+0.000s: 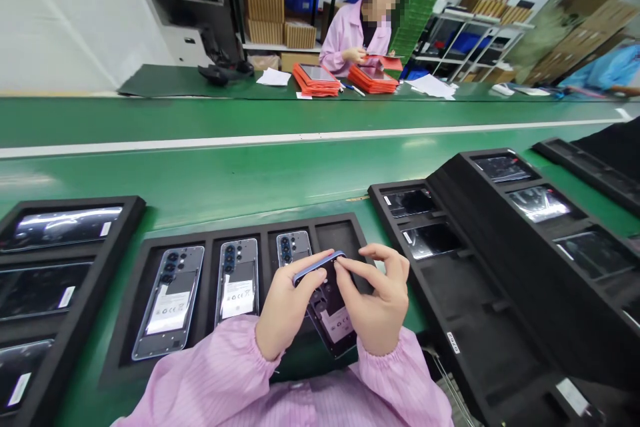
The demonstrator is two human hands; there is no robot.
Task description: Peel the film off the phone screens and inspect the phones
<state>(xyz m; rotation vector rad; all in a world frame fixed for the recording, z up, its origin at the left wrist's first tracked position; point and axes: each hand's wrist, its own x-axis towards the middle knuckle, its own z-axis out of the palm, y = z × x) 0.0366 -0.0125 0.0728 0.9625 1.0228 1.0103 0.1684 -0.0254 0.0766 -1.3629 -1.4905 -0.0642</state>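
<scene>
My left hand (286,307) is closed around the side of a smartphone (333,320), which is tilted with its blue top edge raised. Its back side, with a white label and dark parts, faces me. At the top right corner of that phone, my right hand (377,303) pinches with thumb and forefinger; any small part between them is too small to make out. Beneath and beyond my hands lies a black foam tray (209,273). Back up in its slots rest a left phone (170,293), a middle phone (239,280) and a right phone (294,247), partly hidden by my left hand.
Another foam tray (65,340) with dark screens stands at left. More foam trays (445,200) holding screens overlap at right. A green conveyor (250,170) crosses ahead. Beyond it, a co-worker (355,30) in pink handles items near orange stacks (317,85).
</scene>
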